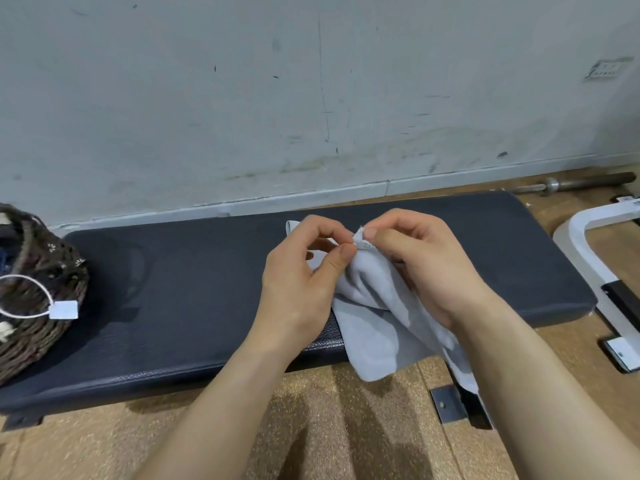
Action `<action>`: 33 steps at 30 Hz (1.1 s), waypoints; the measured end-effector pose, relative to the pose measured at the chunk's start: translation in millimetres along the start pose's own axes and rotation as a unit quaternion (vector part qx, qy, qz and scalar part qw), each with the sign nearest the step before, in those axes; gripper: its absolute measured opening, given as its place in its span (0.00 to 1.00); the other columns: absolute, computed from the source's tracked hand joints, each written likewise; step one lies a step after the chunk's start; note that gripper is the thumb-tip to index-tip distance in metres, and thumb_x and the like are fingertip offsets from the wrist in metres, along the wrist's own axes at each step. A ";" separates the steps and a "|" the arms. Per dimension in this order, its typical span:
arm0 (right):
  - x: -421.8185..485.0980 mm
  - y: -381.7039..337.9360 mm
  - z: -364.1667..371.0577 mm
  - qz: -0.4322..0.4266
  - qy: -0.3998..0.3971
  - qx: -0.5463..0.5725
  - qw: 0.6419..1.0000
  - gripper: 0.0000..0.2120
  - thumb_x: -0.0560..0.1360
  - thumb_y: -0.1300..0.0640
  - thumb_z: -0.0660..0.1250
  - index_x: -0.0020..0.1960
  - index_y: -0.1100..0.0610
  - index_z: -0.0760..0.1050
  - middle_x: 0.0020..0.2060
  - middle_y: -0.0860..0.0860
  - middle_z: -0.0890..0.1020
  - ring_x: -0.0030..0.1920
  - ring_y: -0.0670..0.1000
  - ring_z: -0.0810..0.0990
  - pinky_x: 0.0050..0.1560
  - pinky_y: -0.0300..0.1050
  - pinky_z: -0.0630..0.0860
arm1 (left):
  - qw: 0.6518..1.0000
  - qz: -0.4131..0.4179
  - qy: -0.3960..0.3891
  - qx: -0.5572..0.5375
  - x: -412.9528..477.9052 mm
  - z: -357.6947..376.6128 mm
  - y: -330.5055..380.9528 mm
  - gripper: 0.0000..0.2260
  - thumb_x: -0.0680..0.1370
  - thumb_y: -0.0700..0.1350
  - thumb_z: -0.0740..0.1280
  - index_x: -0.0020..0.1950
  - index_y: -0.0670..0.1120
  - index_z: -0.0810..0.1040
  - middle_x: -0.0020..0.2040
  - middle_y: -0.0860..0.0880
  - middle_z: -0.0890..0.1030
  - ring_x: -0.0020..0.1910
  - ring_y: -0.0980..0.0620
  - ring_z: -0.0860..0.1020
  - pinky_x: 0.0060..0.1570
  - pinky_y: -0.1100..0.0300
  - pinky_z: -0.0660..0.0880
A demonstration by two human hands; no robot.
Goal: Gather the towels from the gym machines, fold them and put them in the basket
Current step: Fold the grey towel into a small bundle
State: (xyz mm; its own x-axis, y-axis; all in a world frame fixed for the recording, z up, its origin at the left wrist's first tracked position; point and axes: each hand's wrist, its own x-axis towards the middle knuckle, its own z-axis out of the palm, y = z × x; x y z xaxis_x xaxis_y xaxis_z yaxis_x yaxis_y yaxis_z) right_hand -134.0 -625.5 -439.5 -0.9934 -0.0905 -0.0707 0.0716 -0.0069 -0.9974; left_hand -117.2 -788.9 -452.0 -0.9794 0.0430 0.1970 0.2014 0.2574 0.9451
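The left grip (301, 278) and the right grip (426, 268) meet above the dark padded counter (173, 289), each pinching the top hem of the pale grey towel (377, 317) between thumb and forefinger, the thumbs nearly touching. From that pinch the towel hangs toward 5 o'clock, draping over the counter's near edge. The wicker basket (38, 282) sits at 9 o'clock on the counter's end, well apart.

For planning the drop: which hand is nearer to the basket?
The left hand: the basket is at the bench's left end, the right hand farther away.
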 end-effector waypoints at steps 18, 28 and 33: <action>-17.2 -17.6 -11.6 -0.072 -0.044 -0.110 0.990 0.06 0.73 0.64 0.75 0.49 0.62 0.82 0.40 0.54 0.86 0.40 0.55 0.83 0.45 0.44 0.80 | 0.999 0.001 0.042 0.028 1.0 8.0 7.8 0.04 0.76 0.52 0.71 0.47 0.55 0.77 0.43 0.61 0.80 0.33 0.59 0.74 0.37 0.70 0.70; -37.8 -42.3 -27.0 -0.094 0.056 -0.035 0.993 0.07 0.74 0.63 0.73 0.43 0.52 0.81 0.35 0.53 0.80 0.41 0.49 0.78 0.49 0.44 0.71 | 0.869 0.045 -0.149 0.469 -13.1 -50.4 -17.6 0.06 0.79 0.56 0.65 0.43 0.58 0.73 0.39 0.58 0.78 0.44 0.53 0.76 0.55 0.51 0.69; -58.9 -55.1 -33.8 -0.105 0.100 -0.019 0.989 0.06 0.76 0.62 0.72 0.44 0.52 0.79 0.33 0.48 0.79 0.37 0.51 0.74 0.38 0.45 0.67 | 0.892 -0.002 -0.115 0.436 -36.1 -99.2 -22.1 0.05 0.80 0.55 0.63 0.49 0.58 0.77 0.45 0.60 0.77 0.49 0.54 0.74 0.55 0.51 0.67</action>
State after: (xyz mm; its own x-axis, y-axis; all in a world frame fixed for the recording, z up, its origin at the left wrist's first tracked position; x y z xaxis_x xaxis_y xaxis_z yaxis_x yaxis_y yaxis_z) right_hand -82.6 -586.2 -380.8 -0.9840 0.1083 0.1417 -0.1387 0.0341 -0.9897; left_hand -85.3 -891.9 -454.2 -0.9763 0.2125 0.0401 0.2124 0.9074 0.3627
